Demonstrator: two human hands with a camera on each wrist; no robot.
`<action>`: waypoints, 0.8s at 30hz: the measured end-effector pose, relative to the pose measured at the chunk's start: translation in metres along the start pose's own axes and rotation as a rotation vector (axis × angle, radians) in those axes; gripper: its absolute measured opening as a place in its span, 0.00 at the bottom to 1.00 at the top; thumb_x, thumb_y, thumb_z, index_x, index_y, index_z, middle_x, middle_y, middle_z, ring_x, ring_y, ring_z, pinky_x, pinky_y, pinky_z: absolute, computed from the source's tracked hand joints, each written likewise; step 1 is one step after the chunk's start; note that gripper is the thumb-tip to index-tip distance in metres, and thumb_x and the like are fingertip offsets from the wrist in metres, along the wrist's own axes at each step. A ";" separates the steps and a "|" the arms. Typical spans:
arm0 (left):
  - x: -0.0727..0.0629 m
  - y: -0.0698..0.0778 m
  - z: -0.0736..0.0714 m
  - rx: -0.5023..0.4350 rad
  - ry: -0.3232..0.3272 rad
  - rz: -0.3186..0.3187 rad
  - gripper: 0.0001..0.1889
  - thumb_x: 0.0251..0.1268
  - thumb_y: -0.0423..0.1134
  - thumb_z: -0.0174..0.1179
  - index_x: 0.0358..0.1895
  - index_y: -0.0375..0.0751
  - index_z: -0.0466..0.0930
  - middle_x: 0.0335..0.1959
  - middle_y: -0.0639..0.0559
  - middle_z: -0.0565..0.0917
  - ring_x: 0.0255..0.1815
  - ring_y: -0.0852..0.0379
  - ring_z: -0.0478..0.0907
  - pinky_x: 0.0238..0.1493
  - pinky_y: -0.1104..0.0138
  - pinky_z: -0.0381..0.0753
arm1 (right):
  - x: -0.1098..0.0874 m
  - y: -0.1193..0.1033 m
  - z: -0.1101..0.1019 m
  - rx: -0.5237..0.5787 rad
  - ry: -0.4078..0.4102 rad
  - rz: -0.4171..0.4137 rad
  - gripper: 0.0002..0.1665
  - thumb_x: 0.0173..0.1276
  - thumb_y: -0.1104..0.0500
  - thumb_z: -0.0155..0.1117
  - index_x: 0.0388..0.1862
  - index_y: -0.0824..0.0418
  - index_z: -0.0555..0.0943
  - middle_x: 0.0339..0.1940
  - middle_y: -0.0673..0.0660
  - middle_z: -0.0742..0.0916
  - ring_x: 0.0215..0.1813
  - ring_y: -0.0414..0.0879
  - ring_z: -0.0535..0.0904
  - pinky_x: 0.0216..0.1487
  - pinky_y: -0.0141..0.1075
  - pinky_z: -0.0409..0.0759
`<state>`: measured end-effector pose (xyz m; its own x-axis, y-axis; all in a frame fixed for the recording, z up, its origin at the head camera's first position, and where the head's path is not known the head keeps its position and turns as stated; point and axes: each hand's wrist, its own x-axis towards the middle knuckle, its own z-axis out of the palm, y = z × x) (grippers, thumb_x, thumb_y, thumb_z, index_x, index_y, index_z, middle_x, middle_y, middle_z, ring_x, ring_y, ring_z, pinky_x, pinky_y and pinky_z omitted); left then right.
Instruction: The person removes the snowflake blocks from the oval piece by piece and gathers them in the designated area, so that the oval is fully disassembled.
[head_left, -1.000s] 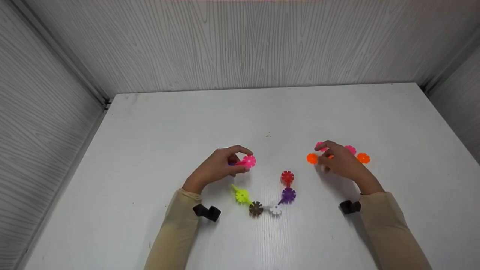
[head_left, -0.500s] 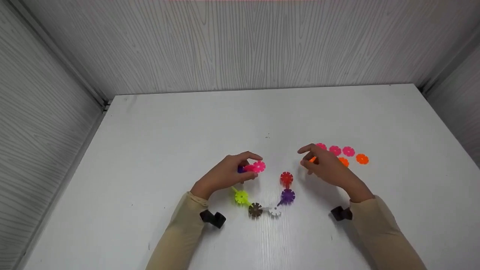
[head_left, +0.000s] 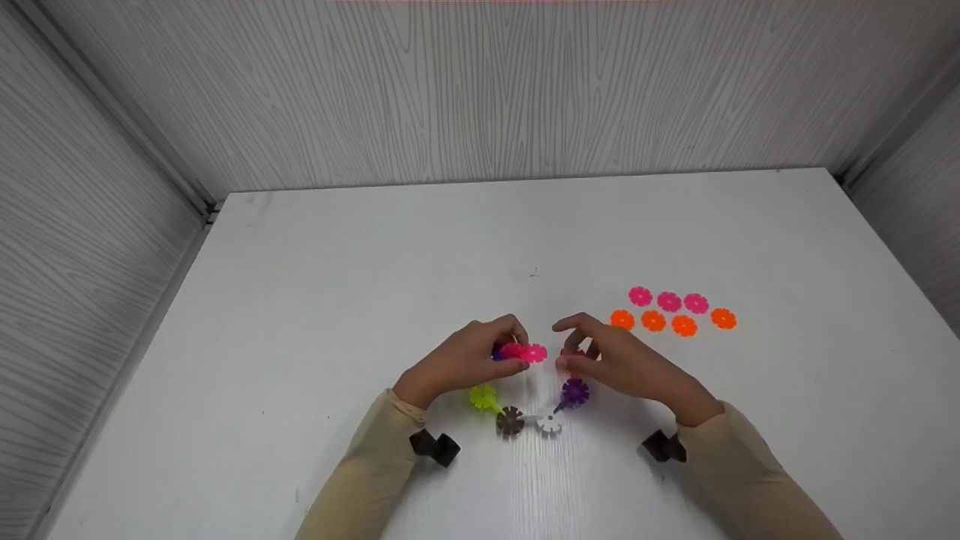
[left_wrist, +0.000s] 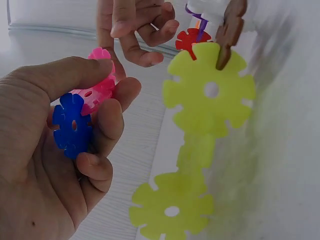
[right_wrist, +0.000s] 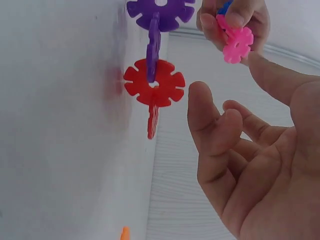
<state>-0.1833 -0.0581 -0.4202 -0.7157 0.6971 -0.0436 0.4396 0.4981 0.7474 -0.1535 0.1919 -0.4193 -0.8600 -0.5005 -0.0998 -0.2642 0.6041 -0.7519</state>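
My left hand [head_left: 472,356] pinches joined flower-shaped plastic discs between thumb and fingers. A pink disc [head_left: 535,353] sticks out past the fingertips, and a blue disc [left_wrist: 73,125] sits nearer the palm. My right hand [head_left: 626,364] holds nothing; thumb and fingers are apart, facing the pink disc across a small gap. Below both hands stands a curved chain of interlocked discs: yellow [head_left: 483,396], brown [head_left: 511,422], white [head_left: 550,425], purple [head_left: 575,393] and red [right_wrist: 155,82]. In the head view, the right hand partly covers the red end and the left hand hides part of the yellow end.
Behind the right hand, loose pink discs [head_left: 669,301] lie in a row, with several orange discs [head_left: 653,321] in front of them. The white tabletop [head_left: 337,262] meets a wood-grain panel [head_left: 480,90] at the back. Side panels stand left and right.
My right hand has moved left and nearer, away from the loose discs and over to the chain's red end. The left hand has shifted right and nearer with its pink and blue discs.
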 end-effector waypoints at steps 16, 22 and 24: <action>0.001 0.013 0.009 0.134 0.005 0.010 0.11 0.65 0.43 0.62 0.47 0.46 0.75 0.33 0.52 0.83 0.30 0.62 0.72 0.32 0.73 0.73 | 0.002 -0.009 0.015 0.029 -0.018 -0.050 0.27 0.65 0.51 0.66 0.61 0.58 0.73 0.39 0.52 0.85 0.35 0.44 0.77 0.33 0.30 0.78; 0.001 0.014 0.011 0.130 0.010 0.044 0.12 0.64 0.44 0.63 0.47 0.45 0.76 0.35 0.52 0.84 0.32 0.62 0.73 0.34 0.73 0.74 | 0.004 -0.008 0.018 0.040 -0.026 -0.039 0.25 0.65 0.51 0.67 0.59 0.57 0.75 0.36 0.51 0.83 0.35 0.44 0.76 0.32 0.29 0.77; 0.000 0.015 0.011 0.122 0.015 0.053 0.12 0.65 0.42 0.62 0.47 0.44 0.76 0.37 0.51 0.84 0.34 0.62 0.75 0.36 0.73 0.76 | 0.004 -0.008 0.018 0.031 -0.019 -0.045 0.24 0.65 0.54 0.66 0.59 0.58 0.76 0.34 0.51 0.83 0.35 0.44 0.75 0.31 0.29 0.76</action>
<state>-0.1712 -0.0453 -0.4162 -0.6972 0.7169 0.0039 0.5389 0.5206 0.6622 -0.1466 0.1736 -0.4253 -0.8391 -0.5385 -0.0771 -0.2889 0.5613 -0.7755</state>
